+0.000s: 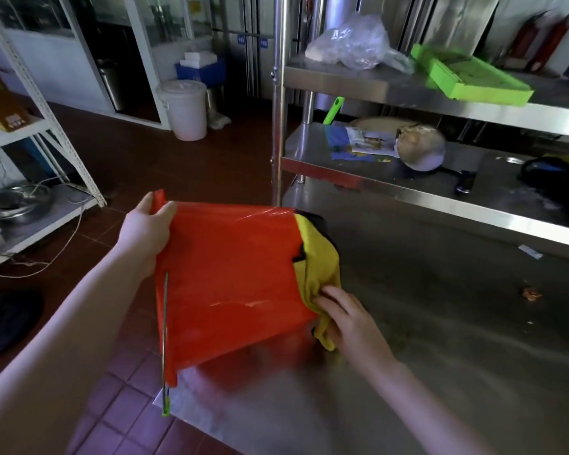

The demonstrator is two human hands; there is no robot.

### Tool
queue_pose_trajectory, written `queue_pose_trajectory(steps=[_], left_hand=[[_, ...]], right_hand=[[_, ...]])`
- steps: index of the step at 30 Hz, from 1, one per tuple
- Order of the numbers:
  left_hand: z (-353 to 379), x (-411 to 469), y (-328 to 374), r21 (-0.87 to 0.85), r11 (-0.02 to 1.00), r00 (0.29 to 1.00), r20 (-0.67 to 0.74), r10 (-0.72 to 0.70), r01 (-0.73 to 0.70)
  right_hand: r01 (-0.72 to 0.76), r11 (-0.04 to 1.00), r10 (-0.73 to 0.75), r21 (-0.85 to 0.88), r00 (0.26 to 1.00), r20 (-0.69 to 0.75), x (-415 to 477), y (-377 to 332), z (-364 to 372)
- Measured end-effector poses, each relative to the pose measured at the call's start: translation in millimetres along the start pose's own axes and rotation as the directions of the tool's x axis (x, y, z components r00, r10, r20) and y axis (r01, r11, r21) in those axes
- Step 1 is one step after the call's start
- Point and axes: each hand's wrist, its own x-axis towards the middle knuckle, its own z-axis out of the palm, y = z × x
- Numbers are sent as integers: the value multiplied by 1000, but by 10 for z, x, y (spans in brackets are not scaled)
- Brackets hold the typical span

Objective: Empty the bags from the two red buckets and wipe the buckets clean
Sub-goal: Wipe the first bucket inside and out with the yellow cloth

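Observation:
A red bucket (230, 277) lies tipped on its side at the left corner of the steel table (440, 339), its base toward the right. My left hand (147, 231) grips the bucket's rim at the upper left. A thin metal bail handle with a green grip (165, 356) hangs down from the rim. My right hand (352, 320) presses a yellow cloth (322, 267) against the bucket's base end. Something black shows just behind the cloth. Only one red bucket is in view.
A steel shelf rack (408, 90) rises behind the table, holding a clear plastic bag (352, 41), a green tray (467, 73), papers and a metal bowl (421, 149). A white lidded bucket (186, 110) stands on the red tile floor. A white rack (30, 126) is at left.

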Motion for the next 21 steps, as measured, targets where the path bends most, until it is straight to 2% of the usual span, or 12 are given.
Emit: queue_pose_trajectory(steps=[2,5,7,11,13,17,21], left_hand=[[-93,-2,16,38,999,999,-13,36,-35],[-219,-48,22,188,968,985,-23,172,-165],[-289,-106,9,294,915,957,-9,290,-275],[-398,-296,-11,368,806,874,39,484,-463],[-440,-378,-23,389,744,832,124,541,-543],[-489,-545,-41,405,629,748,342,569,-664],[-440,-734,-122,248,530,574,514,638,-811]], right_hand=[[-46,999,41,30,989,143,-14,-23,36],[-146,989,138,-6,917,375,-13,-59,101],[-193,981,185,-25,880,437,0,-108,131],[-221,975,207,29,945,252,241,-343,73],[-240,955,213,176,964,160,466,-534,12],[-205,861,243,465,970,-22,989,-1008,-172],[-273,743,353,611,936,-11,1291,-1343,-409]])
